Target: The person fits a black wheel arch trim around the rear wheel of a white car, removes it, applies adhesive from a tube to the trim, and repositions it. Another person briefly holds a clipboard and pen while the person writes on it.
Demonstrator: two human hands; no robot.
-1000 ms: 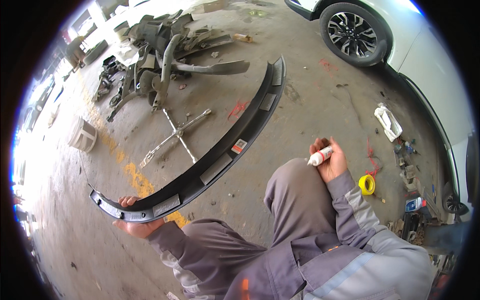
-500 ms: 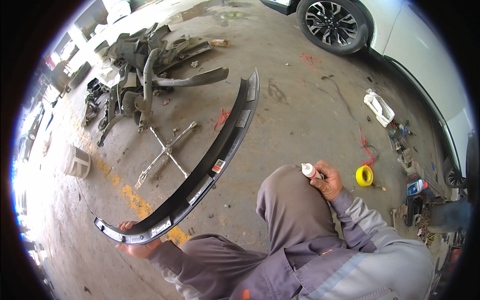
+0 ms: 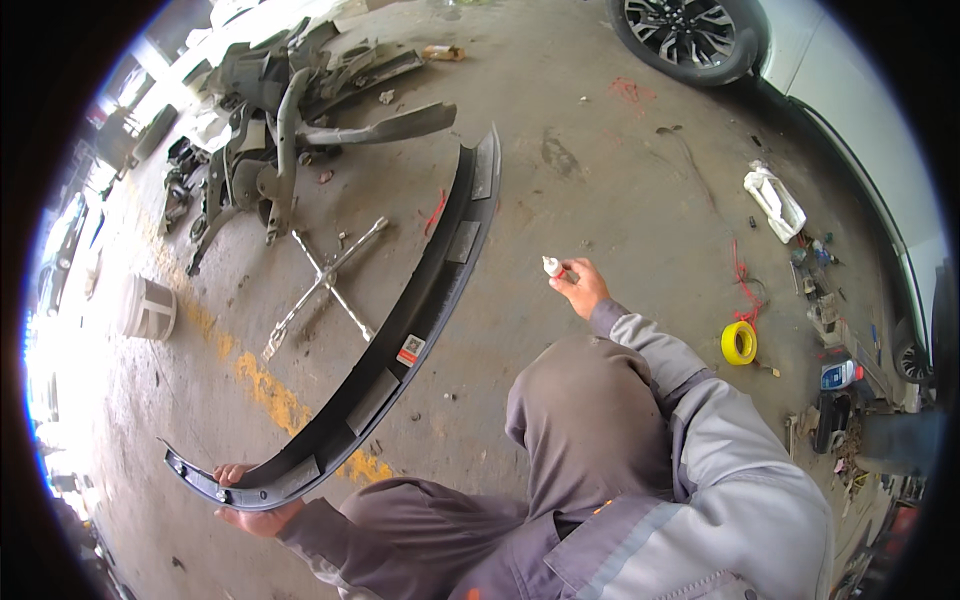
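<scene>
A long, curved black trim strip (image 3: 405,310) rises from the lower left to the upper middle. My left hand (image 3: 255,515) is closed round its lower end, fingertips over the inner side. Pale rectangular patches and a small red-and-white label (image 3: 411,350) sit along the strip's inside. In my right hand (image 3: 583,288), closed and held out beyond my knee, is a small white squeeze bottle (image 3: 552,267) with a narrow tip pointing up and left. The bottle is apart from the strip. My fingers hide much of its body.
Beyond the strip lie a four-way lug wrench (image 3: 328,275) and a heap of dark car parts (image 3: 270,130). A white bucket (image 3: 148,308) stands left. Rightward are a yellow tape roll (image 3: 739,343), a white jug (image 3: 775,202), scattered tools and a white car (image 3: 870,110).
My right hand has moved from beside my knee forward and left with the bottle, nearer the strip. The strip in my left hand has shifted slightly left; the view has shifted too.
</scene>
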